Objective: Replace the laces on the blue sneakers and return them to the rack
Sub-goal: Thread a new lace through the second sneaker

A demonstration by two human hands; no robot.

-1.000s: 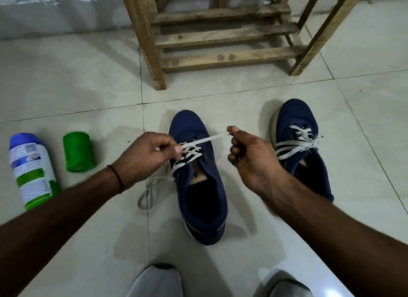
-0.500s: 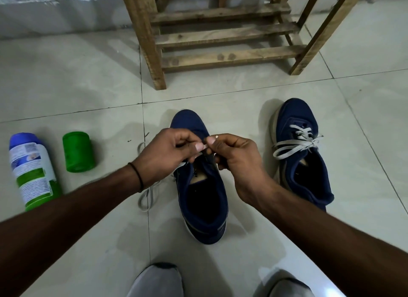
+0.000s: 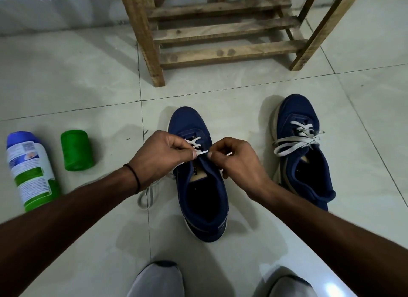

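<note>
The left hand (image 3: pixel 163 157) pinches the white lace (image 3: pixel 202 153) over the half-laced sneaker (image 3: pixel 198 197), the right hand (image 3: pixel 239 164) pinches it too, and the tied sneaker (image 3: pixel 302 164) seems finished, both resting on the floor (image 3: pixel 66 86) before the rack (image 3: pixel 220 53), not yet returned.

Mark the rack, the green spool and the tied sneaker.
rack (image 3: pixel 220 53): head view, on its lowest front slat.
green spool (image 3: pixel 76 150): head view, middle of its side.
tied sneaker (image 3: pixel 295 111): head view, on its toe cap.
</note>
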